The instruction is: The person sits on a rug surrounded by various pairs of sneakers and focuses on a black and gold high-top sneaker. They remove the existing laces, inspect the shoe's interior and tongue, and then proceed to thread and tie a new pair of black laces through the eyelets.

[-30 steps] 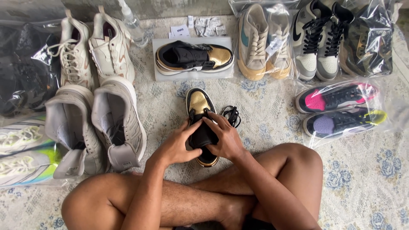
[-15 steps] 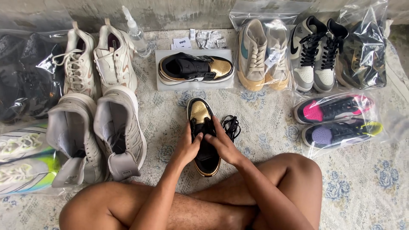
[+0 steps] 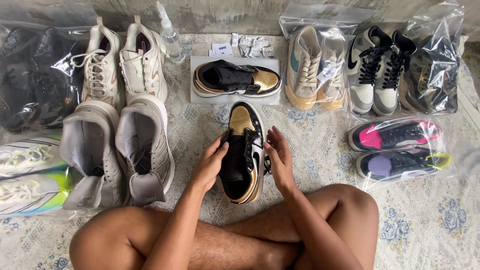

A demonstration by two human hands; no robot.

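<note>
a black and gold shoe (image 3: pixel 245 150) stands upright on the patterned rug (image 3: pixel 320 145), toe pointing away from the person, just in front of the crossed legs. the left hand (image 3: pixel 210 162) cups its left side near the collar, fingers (image 3: pixel 220 145) curled against the upper; the right hand (image 3: pixel 280 160) lies along the right side, fingers (image 3: pixel 274 137) together and pressed flat on the shiny panel. neither hand pinches anything; they hold the shoe between them.

the shoe looks light but bulky, with a firm sole and a glossy upper that is likely a little slippery, so the sides by the collar or the heel look like the surest places to hold. the open collar and tongue look softer and would probably give under a squeeze. a loose black lace (image 3: pixel 266 162) shows beside the right hand.

its mate (image 3: pixel 235 79) lies on its side on a white box lid (image 3: pixel 200 95) just beyond. bagged shoes (image 3: pixel 395 150) sit well to the right, grey shoes (image 3: pixel 115 150) to the left.
</note>
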